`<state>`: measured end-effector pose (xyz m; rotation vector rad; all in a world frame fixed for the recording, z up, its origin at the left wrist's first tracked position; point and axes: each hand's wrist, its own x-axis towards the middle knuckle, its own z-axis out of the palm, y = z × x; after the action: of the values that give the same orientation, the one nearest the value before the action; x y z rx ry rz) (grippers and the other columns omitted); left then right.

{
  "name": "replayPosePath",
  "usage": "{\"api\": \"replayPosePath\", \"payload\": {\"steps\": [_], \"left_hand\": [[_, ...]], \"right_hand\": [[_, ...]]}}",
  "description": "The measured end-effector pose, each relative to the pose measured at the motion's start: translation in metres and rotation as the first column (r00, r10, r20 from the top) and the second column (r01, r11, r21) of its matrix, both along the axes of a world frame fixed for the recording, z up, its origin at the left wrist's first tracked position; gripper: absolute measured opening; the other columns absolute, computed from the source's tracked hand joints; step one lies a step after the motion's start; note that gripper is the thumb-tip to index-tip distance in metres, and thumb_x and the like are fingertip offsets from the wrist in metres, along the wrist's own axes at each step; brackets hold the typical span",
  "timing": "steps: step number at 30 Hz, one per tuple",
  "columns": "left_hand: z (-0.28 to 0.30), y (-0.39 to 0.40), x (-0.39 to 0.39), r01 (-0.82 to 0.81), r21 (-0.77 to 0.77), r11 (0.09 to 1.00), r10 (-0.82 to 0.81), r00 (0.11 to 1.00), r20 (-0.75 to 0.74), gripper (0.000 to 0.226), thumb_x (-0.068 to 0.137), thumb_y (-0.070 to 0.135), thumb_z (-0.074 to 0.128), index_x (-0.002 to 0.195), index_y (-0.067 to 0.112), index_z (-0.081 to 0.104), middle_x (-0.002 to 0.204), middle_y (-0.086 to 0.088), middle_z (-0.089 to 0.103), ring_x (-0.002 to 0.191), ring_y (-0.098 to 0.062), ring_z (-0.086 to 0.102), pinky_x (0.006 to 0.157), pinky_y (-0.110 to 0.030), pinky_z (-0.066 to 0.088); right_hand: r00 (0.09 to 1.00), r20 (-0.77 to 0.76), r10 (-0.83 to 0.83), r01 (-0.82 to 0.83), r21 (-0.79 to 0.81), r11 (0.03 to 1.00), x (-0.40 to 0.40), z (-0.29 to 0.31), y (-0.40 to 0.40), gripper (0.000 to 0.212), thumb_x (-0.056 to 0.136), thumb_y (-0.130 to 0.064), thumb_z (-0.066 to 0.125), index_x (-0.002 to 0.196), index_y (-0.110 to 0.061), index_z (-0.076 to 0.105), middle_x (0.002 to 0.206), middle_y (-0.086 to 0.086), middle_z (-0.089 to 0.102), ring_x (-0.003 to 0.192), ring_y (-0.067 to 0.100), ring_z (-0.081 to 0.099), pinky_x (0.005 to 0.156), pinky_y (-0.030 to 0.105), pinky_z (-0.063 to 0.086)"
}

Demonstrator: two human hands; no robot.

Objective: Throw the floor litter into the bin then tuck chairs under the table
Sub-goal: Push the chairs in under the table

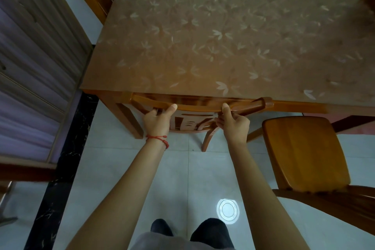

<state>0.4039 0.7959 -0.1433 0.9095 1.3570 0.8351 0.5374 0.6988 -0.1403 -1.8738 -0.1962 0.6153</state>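
both hands, left [157,120] and right [233,123], closed on chair [194,105] top rail | chair pushed in under bench [223,32] | rigid wood, heavy-looking; top rail judged best hold | second chair [304,152] not yet tucked

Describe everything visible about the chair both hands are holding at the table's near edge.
The chair is glossy orange-brown wood with a curved top rail and a carved, cut-out backrest. It stands upright, pushed in so the top rail meets the near edge of the table; its seat is hidden beneath. One rear leg shows on the pale floor tiles. The left hand and right hand each hold the backrest just under the rail, thumbs pressed up against it.
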Motion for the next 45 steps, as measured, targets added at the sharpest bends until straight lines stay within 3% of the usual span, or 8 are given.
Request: {"api": "replayPosePath", "payload": {"steps": [7,11,18,23,26,30,35,45], "left_hand": [[0.001,-0.003,0.004,-0.066,-0.036,0.997,0.069,0.996,0.059,0.013,0.073,0.012,0.073,0.067,0.018,0.063,0.079,0.0,0.066,0.085,-0.02,0.063,0.088,-0.039,0.05],[0.005,-0.003,0.005,-0.097,-0.048,0.994,0.1,0.993,0.057,0.011,0.074,0.009,0.072,0.072,0.017,0.064,0.08,0.001,0.065,0.085,-0.019,0.063,0.085,-0.034,0.049],[0.002,0.001,0.002,-0.114,-0.054,0.992,0.116,0.993,0.035,0.012,0.071,0.008,0.074,0.067,0.016,0.067,0.074,0.001,0.066,0.08,-0.02,0.063,0.085,-0.034,0.049],[0.007,0.009,-0.008,-0.122,-0.073,0.99,0.125,0.991,0.044,0.01,0.07,0.005,0.073,0.067,0.013,0.067,0.076,-0.002,0.067,0.083,-0.021,0.064,0.085,-0.034,0.049],[0.007,0.017,-0.017,-0.132,-0.079,0.988,0.136,0.989,0.058,0.008,0.071,0.004,0.073,0.07,0.009,0.066,0.078,-0.004,0.066,0.085,-0.023,0.064,0.084,-0.033,0.05],[0.005,0.019,-0.022,-0.07,-0.087,0.994,0.073,0.997,0.032,0.01,0.071,0.01,0.074,0.067,0.016,0.068,0.08,-0.003,0.068,0.09,-0.025,0.064,0.092,-0.039,0.049],[0.006,0.015,-0.018,-0.049,-0.088,0.995,0.05,0.999,0.005,0.007,0.073,0.014,0.073,0.077,0.015,0.067,0.085,-0.002,0.069,0.095,-0.026,0.064,0.094,-0.042,0.048],[0.011,0.004,-0.007,-0.021,-0.054,0.998,0.021,1.0,-0.011,0.011,0.072,0.013,0.073,0.067,0.018,0.064,0.079,-0.001,0.066,0.092,-0.028,0.064,0.091,-0.042,0.05]], "right_hand": [[1.0,-0.008,0.005,-0.005,0.004,1.0,0.002,-0.007,-0.002,0.043,0.084,-0.041,0.059,0.061,-0.005,0.063,0.072,0.021,0.069,0.075,0.036,0.067,0.078,0.051,0.055],[0.999,-0.043,0.024,-0.024,-0.001,1.0,0.001,0.0,-0.001,0.036,0.087,-0.035,0.058,0.06,-0.012,0.062,0.069,0.015,0.069,0.075,0.031,0.069,0.077,0.045,0.057],[0.999,-0.049,0.011,-0.012,-0.027,1.0,-0.004,0.003,0.003,0.048,0.085,-0.038,0.059,0.071,0.008,0.061,0.079,0.03,0.066,0.081,0.043,0.063,0.08,0.055,0.052],[0.998,-0.06,0.035,-0.037,-0.025,0.999,-0.012,0.004,0.005,0.043,0.088,-0.035,0.057,0.066,0.001,0.064,0.072,0.022,0.069,0.072,0.033,0.067,0.071,0.039,0.056],[0.998,-0.047,0.052,-0.053,-0.022,0.998,-0.022,0.002,0.007,0.043,0.088,-0.035,0.056,0.066,0.001,0.065,0.068,0.017,0.068,0.062,0.02,0.064,0.056,0.016,0.049],[0.999,-0.044,0.006,-0.008,-0.033,0.999,-0.025,-0.001,0.01,0.051,0.086,-0.04,0.057,0.064,0.006,0.063,0.068,0.024,0.067,0.062,0.029,0.063,0.066,0.036,0.053],[0.998,-0.06,-0.015,0.013,-0.04,0.999,-0.023,0.001,0.012,0.045,0.086,-0.036,0.058,0.065,0.004,0.064,0.071,0.024,0.069,0.065,0.027,0.063,0.074,0.043,0.055],[0.992,-0.101,-0.075,0.074,-0.014,0.997,-0.011,0.005,0.009,0.031,0.087,-0.028,0.058,0.06,-0.013,0.063,0.068,0.005,0.07,0.07,0.018,0.07,0.079,0.038,0.058]]}}
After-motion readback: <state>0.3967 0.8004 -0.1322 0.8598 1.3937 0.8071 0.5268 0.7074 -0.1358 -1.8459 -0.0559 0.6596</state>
